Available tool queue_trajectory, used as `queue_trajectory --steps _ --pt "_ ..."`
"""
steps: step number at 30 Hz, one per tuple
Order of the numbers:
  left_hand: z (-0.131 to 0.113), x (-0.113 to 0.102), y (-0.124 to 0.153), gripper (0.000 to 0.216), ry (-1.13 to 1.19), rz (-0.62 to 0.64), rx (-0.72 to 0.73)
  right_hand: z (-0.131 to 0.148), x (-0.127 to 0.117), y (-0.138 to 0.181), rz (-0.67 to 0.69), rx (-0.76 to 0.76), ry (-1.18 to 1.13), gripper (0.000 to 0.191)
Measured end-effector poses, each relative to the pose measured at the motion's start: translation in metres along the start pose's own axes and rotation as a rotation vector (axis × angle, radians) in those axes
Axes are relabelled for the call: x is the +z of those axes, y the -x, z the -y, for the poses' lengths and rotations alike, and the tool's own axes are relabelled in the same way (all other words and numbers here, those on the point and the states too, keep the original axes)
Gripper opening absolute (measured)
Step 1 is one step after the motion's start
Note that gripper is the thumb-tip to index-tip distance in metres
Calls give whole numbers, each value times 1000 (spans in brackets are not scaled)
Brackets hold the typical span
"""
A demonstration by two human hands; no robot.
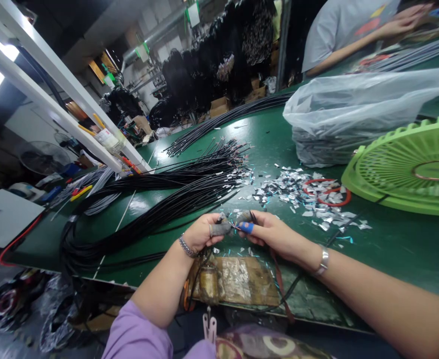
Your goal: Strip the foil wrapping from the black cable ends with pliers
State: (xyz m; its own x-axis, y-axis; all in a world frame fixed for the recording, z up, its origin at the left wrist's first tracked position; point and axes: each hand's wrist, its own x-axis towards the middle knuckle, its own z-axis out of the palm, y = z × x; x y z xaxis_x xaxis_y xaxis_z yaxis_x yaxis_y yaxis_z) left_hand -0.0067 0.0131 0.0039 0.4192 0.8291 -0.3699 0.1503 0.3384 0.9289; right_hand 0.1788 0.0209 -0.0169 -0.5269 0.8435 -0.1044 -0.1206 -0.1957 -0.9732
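Observation:
My left hand point(203, 233), with grey covers on its fingertips, is closed in a pinch just above the table's front. Facing it, my right hand point(270, 232) is also pinched, with blue tape round a finger. Between the fingertips runs a small set of thin coloured wires point(234, 226), gripped from both sides; the fingers hide most of them. A thick bundle of black cables point(155, 212) lies to the left, its stripped ends pointing toward the hands. Below the hands is a worn, tape-covered board point(245, 279) with a brownish cylinder point(209, 283) at its left.
Foil and wire scraps point(290, 189) lie beyond my right hand, around a red-orange ring point(333, 199). A green fan point(409, 169) and a clear plastic bag point(327, 144) stand at the right. More black cables point(219, 122) lie behind. A co-worker's arm point(354, 50) shows at the upper right.

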Motion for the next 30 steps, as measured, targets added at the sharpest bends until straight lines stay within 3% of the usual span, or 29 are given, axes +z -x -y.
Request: queue_trajectory --steps 12,22,30 --pt "0 3 -2 49 -59 -35 -14 2 3 0 -81 -44 69 42" --pt "0 -1 -2 45 -19 -82 53 -2 -2 -1 -12 25 7 41" --pt "1 -1 -3 49 -49 -84 37 0 0 0 -27 -25 76 37"
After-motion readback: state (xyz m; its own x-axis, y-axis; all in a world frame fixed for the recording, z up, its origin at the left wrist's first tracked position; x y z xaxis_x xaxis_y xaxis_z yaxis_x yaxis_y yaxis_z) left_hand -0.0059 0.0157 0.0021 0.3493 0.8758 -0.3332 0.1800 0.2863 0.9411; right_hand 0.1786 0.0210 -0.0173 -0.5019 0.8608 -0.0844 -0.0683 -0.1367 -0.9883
